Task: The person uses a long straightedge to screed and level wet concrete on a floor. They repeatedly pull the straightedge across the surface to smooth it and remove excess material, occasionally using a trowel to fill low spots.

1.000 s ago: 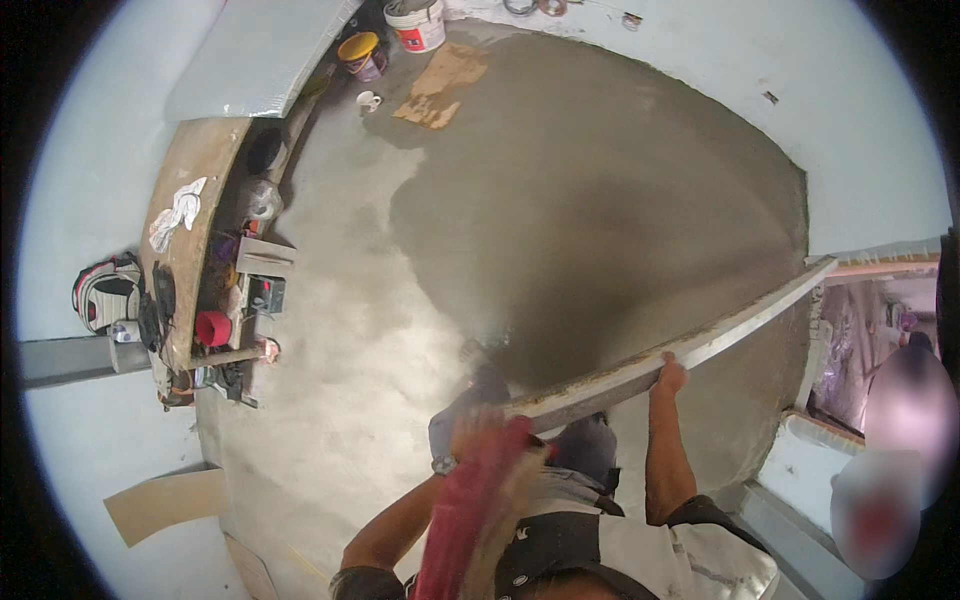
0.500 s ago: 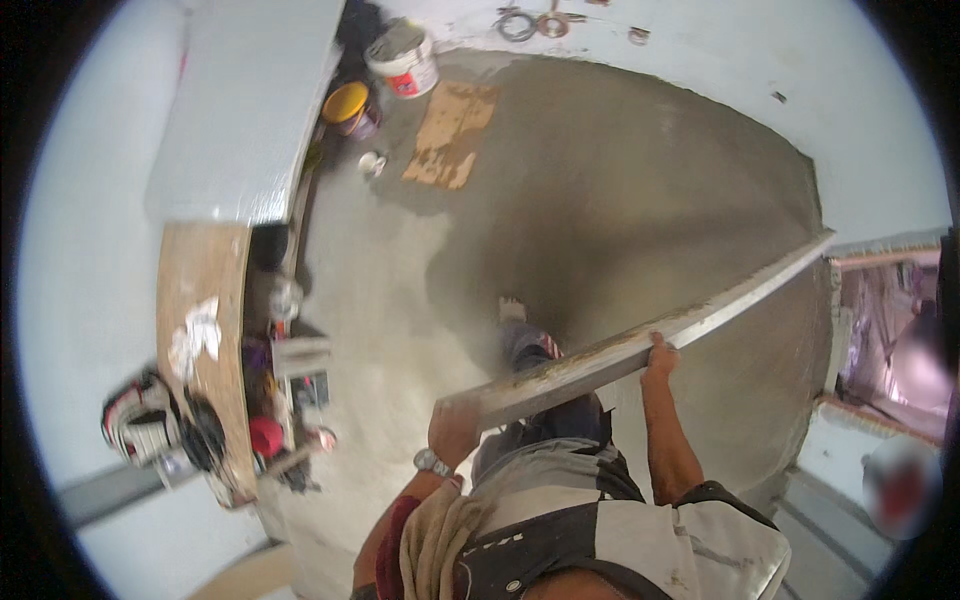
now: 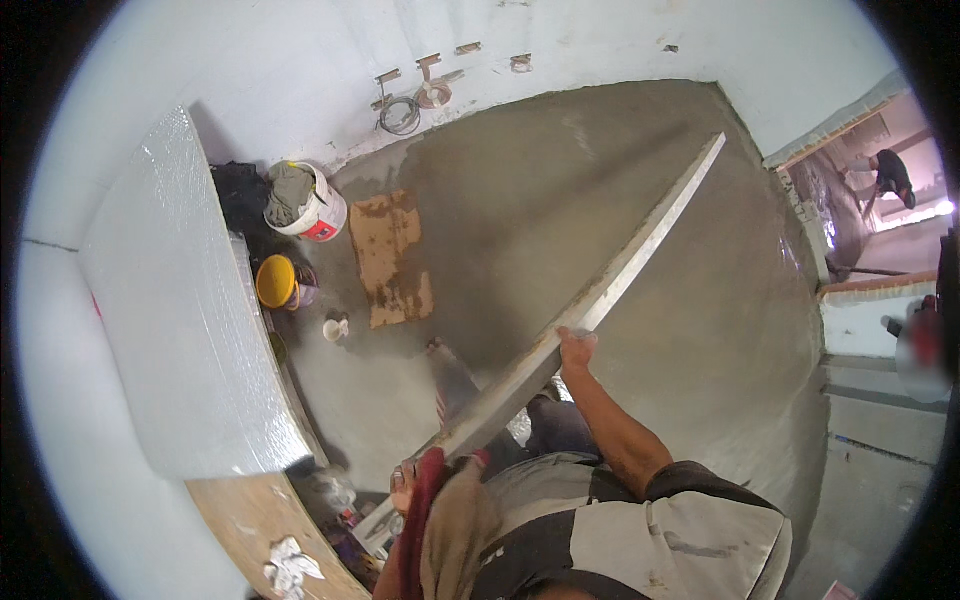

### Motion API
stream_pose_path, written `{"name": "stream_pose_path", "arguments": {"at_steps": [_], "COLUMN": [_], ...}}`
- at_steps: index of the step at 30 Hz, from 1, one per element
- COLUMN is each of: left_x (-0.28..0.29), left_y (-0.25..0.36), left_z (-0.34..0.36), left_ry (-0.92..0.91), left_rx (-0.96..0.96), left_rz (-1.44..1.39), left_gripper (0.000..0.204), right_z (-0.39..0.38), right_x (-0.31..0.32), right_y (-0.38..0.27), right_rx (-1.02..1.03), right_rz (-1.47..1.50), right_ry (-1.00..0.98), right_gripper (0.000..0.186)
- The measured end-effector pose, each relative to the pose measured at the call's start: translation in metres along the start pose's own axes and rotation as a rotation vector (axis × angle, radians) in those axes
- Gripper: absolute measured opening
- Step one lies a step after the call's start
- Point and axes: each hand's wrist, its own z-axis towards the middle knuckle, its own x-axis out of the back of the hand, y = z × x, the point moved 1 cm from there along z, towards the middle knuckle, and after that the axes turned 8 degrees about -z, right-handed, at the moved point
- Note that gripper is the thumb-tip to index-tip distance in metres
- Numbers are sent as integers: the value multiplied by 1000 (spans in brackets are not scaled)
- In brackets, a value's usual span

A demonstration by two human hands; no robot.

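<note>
A long, straight metal bar point(image 3: 645, 245) with a mortar-stained top crosses diagonally in front of me, above the grey screed floor point(image 3: 690, 380). My right hand point(image 3: 577, 345) is closed around its middle. My left hand point(image 3: 404, 484) grips the lower-left part, partly hidden by a red cloth point(image 3: 423, 490) and a beige cloth point(image 3: 455, 530) draped by my left arm. My legs and a bare foot point(image 3: 434, 348) show beneath the bar.
On the left are a foil-covered board point(image 3: 180, 310), a plywood bench point(image 3: 230, 520) with white gloves point(image 3: 290, 565), a white bucket point(image 3: 320, 215), yellow bucket point(image 3: 275, 283), cup point(image 3: 334, 329) and cardboard point(image 3: 385, 260). Wire coils hang low on the wall. Another person point(image 3: 890, 180) shows through the right opening.
My view has turned leftward, toward the foil board and buckets. The bar, held in both my hands, has swung to a steeper diagonal, its far end pointing further forward.
</note>
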Motion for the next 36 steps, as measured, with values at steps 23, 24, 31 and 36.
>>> {"name": "stream_pose_path", "arguments": {"at_steps": [23,24,31,36], "left_x": [172,169,191,187], "left_y": [-116,-120,-131,-157], "left_z": [433,448,558,646], "left_ry": [-66,-14,28,36], "left_rx": [-340,-312,-390,-437], "left_rz": [21,10,81,81], "left_gripper": [36,32,25,23], "right_z": [72,82,125,150], "right_x": [-271,-280,-342,-401], "right_y": [-218,-223,-287,-340], "right_rx": [25,24,49,98], "right_rz": [111,101,119,68], "right_ry": [245,255,254,269], "right_gripper": [59,59,54,53]}}
